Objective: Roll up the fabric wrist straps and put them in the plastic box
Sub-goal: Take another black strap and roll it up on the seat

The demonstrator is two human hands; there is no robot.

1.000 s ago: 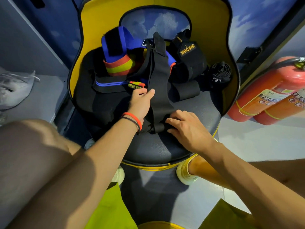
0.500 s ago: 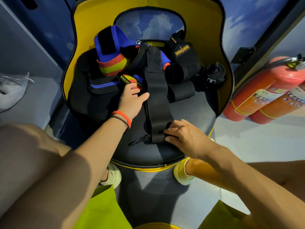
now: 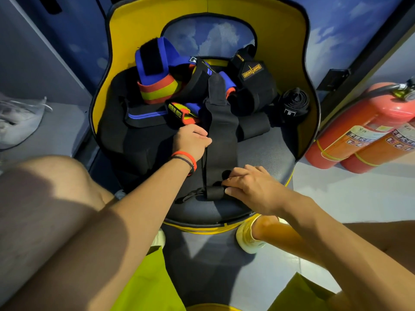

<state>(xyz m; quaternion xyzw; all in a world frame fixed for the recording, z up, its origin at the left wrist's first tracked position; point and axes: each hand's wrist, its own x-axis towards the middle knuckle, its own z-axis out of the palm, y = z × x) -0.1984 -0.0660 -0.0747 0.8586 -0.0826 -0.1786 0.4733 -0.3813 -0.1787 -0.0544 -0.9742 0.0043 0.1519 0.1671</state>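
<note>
A: Nearest to us, where is the strap in work?
B: The black wrist strap [image 3: 221, 140] lies flat along the chair seat [image 3: 267, 158], pointing away from the person. Its near end is turned into a small roll [image 3: 214, 192], and the right hand [image 3: 253, 187] pinches this roll with curled fingertips. A thin loop [image 3: 190, 195] sticks out at the left of the roll.
A: And the other hand?
B: The left hand [image 3: 192, 139] rests at the left edge of the strap, further up, with the thumb against the cloth. If it grips or only presses, I cannot tell.
A: How will the strap behave?
B: I judge it light, soft and a little elastic, not fragile. A loose roll will likely spring open, so the hold should be at both ends of the roll, with the flat part straight.
A: What is behind it?
B: A pile of unrolled straps, among them 1 blue, red and yellow strap [image 3: 157, 86] and 1 black strap with a SHARP SWORD label [image 3: 253, 75]. At the right, 1 rolled black strap [image 3: 293, 106] sits apart. I think most of the work remains. The plastic box is not in view.
A: The surface and the room?
B: The seat is dark, padded and smooth, with a yellow chair back [image 3: 285, 37] curving around. Beyond are a grey floor [image 3: 332, 198], blue cloud-painted walls [image 3: 350, 25] and 2 red fire extinguishers [image 3: 350, 135] at the right.
</note>
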